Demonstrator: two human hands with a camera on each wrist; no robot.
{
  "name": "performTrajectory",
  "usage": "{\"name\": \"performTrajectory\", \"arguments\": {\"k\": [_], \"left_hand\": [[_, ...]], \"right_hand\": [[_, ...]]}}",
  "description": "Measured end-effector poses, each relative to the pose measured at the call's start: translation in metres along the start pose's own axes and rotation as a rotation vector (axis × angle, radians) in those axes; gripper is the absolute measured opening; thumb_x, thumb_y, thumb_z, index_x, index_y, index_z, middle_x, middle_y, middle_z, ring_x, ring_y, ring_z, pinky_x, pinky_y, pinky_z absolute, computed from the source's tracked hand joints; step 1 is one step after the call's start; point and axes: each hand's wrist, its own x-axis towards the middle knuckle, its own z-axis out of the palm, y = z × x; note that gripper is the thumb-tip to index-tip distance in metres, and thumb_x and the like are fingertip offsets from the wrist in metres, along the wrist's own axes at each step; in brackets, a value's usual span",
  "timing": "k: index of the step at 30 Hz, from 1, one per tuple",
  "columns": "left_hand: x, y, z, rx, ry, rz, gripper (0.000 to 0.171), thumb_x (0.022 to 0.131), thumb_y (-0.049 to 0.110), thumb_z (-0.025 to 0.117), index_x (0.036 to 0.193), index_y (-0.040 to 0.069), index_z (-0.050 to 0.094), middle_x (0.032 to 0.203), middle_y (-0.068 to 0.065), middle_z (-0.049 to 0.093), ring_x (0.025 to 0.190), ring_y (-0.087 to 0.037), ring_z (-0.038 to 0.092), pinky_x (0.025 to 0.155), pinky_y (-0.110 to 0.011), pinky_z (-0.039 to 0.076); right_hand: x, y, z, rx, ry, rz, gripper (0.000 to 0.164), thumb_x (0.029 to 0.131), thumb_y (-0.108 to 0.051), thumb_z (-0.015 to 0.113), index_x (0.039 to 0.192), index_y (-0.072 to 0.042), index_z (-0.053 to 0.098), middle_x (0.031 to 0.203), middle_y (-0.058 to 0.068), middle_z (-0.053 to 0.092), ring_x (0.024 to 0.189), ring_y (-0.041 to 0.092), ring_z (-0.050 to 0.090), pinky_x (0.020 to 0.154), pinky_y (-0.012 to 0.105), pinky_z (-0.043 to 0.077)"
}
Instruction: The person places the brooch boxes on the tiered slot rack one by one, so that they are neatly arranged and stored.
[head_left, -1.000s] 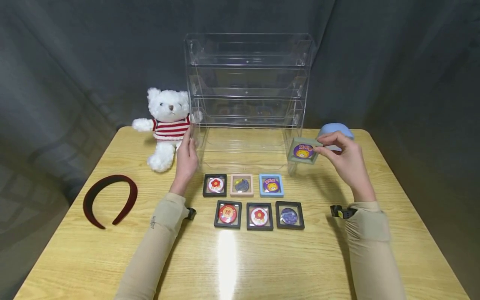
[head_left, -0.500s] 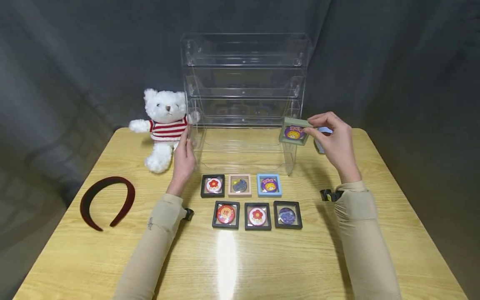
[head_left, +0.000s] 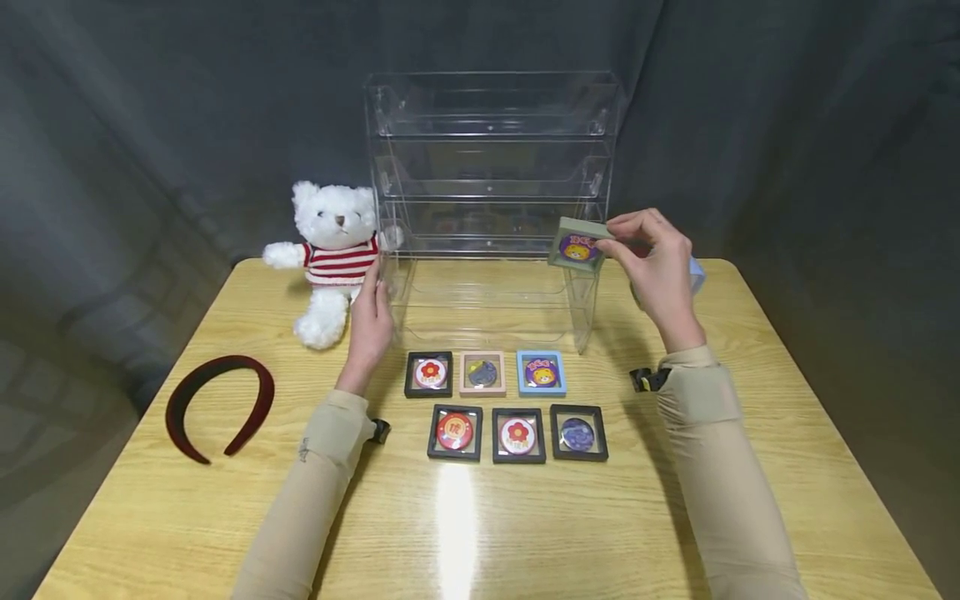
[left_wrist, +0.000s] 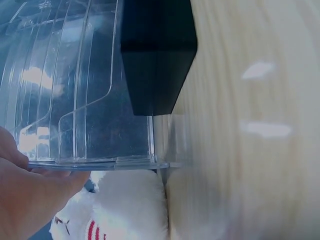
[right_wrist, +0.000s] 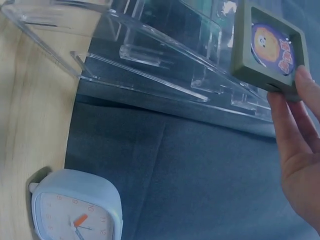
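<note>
A clear tiered display rack [head_left: 491, 137] stands at the back of the table. My left hand [head_left: 370, 329] holds its left side panel by the front edge, thumb on the inner face and fingers behind, as the left wrist view shows. Between thumb and fingertips, my right hand [head_left: 656, 271] pinches a green square display frame [head_left: 576, 248] with a purple bear badge inside. That frame is tilted in front of the rack's right side, around the third tier. In the right wrist view the frame [right_wrist: 272, 50] is gripped by one edge.
Several framed badges lie in two rows before the rack, among them a blue frame [head_left: 542, 373] and a black one [head_left: 579, 433]. A white teddy bear [head_left: 337, 242] sits left of the rack. A dark red headband [head_left: 217, 404] lies left; a light-blue clock [right_wrist: 75, 205] stands right.
My right hand has lifted the green display frame up and leftward, from beside the rack's lower right to in front of its right side. My left hand stays on the side panel.
</note>
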Motion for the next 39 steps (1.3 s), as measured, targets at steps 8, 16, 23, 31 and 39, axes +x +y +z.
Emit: {"name": "performTrajectory", "arguments": {"k": [8,16,23,31,39], "left_hand": [[0.002,0.002,0.000,-0.027,-0.015,0.026,0.049,0.113,-0.003,0.035,0.163,-0.007,0.036,0.164,-0.025,0.042,0.139,-0.050,0.053,0.122,-0.051,0.042],[0.001,0.001,0.000,-0.011,0.007,0.016,0.049,0.112,-0.004,0.037,0.161,-0.007,0.039,0.157,-0.032,0.048,0.128,-0.055,0.057,0.116,-0.058,0.046],[0.002,0.000,0.001,0.001,0.001,0.020,0.049,0.113,-0.004,0.037,0.162,-0.007,0.037,0.162,-0.027,0.044,0.137,-0.051,0.054,0.121,-0.053,0.043],[0.004,-0.002,0.000,0.004,-0.019,0.030,0.049,0.114,-0.002,0.035,0.163,-0.008,0.035,0.164,-0.027,0.041,0.138,-0.050,0.053,0.122,-0.052,0.042],[0.002,0.000,-0.003,-0.008,-0.025,0.027,0.049,0.114,-0.002,0.035,0.162,-0.008,0.035,0.165,-0.025,0.040,0.143,-0.047,0.049,0.123,-0.050,0.041]], "right_hand": [[-0.002,0.008,0.009,-0.035,-0.007,-0.045,0.015,0.092,-0.003,0.083,0.099,0.007,0.075,0.111,0.015,0.073,0.094,-0.007,0.061,0.084,0.008,0.054],[-0.002,0.011,0.014,-0.048,0.007,-0.099,0.015,0.091,-0.001,0.084,0.099,0.007,0.075,0.111,0.016,0.074,0.095,0.004,0.068,0.083,0.005,0.053],[-0.008,0.012,0.018,-0.108,-0.041,-0.157,0.013,0.091,0.000,0.082,0.100,0.006,0.075,0.112,0.018,0.073,0.099,0.032,0.075,0.088,0.029,0.065],[-0.013,0.013,0.023,-0.212,-0.097,-0.274,0.012,0.091,0.003,0.082,0.100,0.008,0.077,0.111,0.020,0.075,0.094,0.036,0.075,0.081,0.045,0.066],[-0.017,0.013,0.028,-0.262,-0.160,-0.294,0.009,0.092,0.004,0.081,0.100,0.007,0.078,0.110,0.021,0.077,0.091,0.036,0.077,0.079,0.047,0.066]]}}
